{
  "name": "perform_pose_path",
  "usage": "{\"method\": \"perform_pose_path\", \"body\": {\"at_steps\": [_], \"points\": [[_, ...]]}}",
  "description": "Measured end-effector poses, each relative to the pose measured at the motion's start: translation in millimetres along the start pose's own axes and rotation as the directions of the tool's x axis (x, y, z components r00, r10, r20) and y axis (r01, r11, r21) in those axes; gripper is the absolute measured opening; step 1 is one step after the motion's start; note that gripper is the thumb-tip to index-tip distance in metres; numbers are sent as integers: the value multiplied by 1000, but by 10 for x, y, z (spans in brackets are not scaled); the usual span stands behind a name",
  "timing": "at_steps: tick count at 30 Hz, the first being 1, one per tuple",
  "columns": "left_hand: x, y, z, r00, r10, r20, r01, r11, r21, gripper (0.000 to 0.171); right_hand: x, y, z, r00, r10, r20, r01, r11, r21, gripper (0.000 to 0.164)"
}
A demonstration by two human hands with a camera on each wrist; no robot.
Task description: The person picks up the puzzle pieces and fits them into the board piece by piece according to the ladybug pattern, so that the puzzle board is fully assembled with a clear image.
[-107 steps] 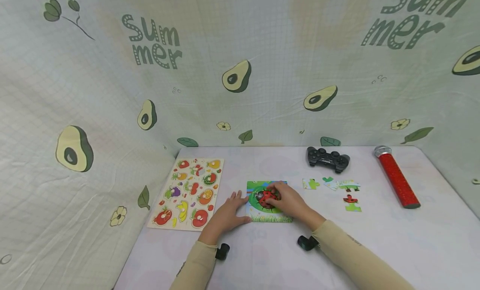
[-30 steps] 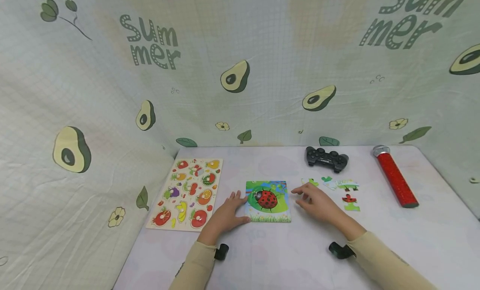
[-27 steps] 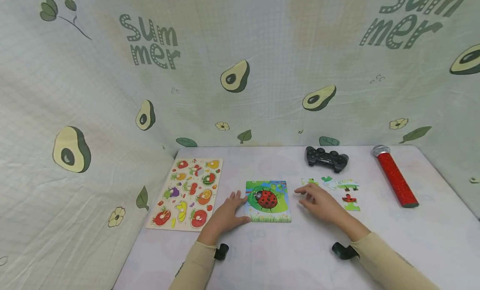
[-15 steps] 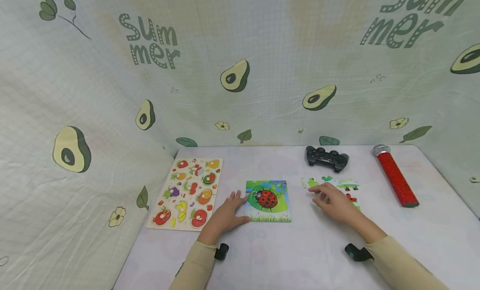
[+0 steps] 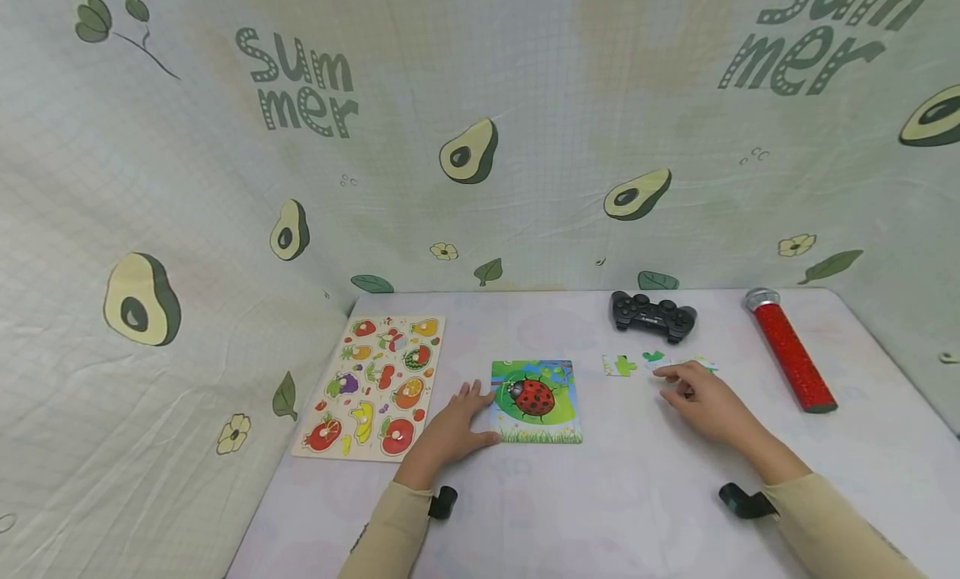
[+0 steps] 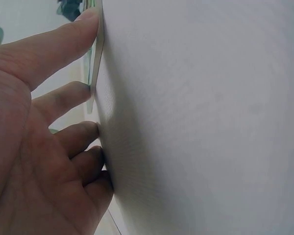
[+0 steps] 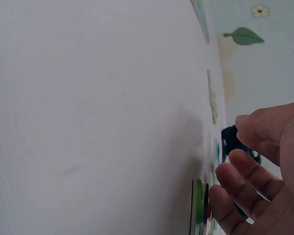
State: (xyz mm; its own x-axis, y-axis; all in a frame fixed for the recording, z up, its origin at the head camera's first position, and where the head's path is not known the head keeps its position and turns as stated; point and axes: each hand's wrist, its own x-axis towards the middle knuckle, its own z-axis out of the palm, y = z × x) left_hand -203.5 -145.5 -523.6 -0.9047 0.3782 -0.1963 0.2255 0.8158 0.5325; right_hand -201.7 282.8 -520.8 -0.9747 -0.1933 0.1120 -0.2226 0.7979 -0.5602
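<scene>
On the worktop's [image 5: 562, 512] right half, the right hand [image 5: 708, 402], earlier on the one ladybird puzzle [image 5: 534, 398] mid-worktop, now hangs over loose pieces [image 5: 624, 365] I cannot fully count, relaxed and holding nothing. The left hand [image 5: 452, 422] stays spread against the puzzle's left edge. I count one fruit board [image 5: 363, 455], one controller [image 5: 652, 315] by the back edge, one microphone [image 5: 792, 356] near the back right corner.

Ladybug puzzle [image 5: 533, 401] between fruit board [image 5: 381, 395] and loose pieces [image 5: 622, 366]; controller [image 5: 652, 315] behind pieces.
</scene>
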Motion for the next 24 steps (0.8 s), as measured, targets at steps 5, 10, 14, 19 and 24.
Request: {"method": "perform_pose_path", "body": {"at_steps": [5,10,14,19,24], "points": [[-3,6,2,1000,0,0,0,1000,10,76,-26,111,-90,1000,30,-6,-30,999,-13,36],[-2,14,3,1000,-2,1,2,1000,12,76,-65,185,-143,998,59,-4,-59,998,-26,37],[-5,18,3,1000,5,1,-5,1000,9,76,-108,225,-167,997,71,-17,-72,997,-34,38],[-4,-3,8,1000,9,-8,-9,1000,10,76,-142,289,-209,997,79,-16,-79,996,-34,39],[-9,6,-1,1000,3,-3,-3,1000,13,76,-186,352,-251,996,84,1,-84,996,-38,39]]}}
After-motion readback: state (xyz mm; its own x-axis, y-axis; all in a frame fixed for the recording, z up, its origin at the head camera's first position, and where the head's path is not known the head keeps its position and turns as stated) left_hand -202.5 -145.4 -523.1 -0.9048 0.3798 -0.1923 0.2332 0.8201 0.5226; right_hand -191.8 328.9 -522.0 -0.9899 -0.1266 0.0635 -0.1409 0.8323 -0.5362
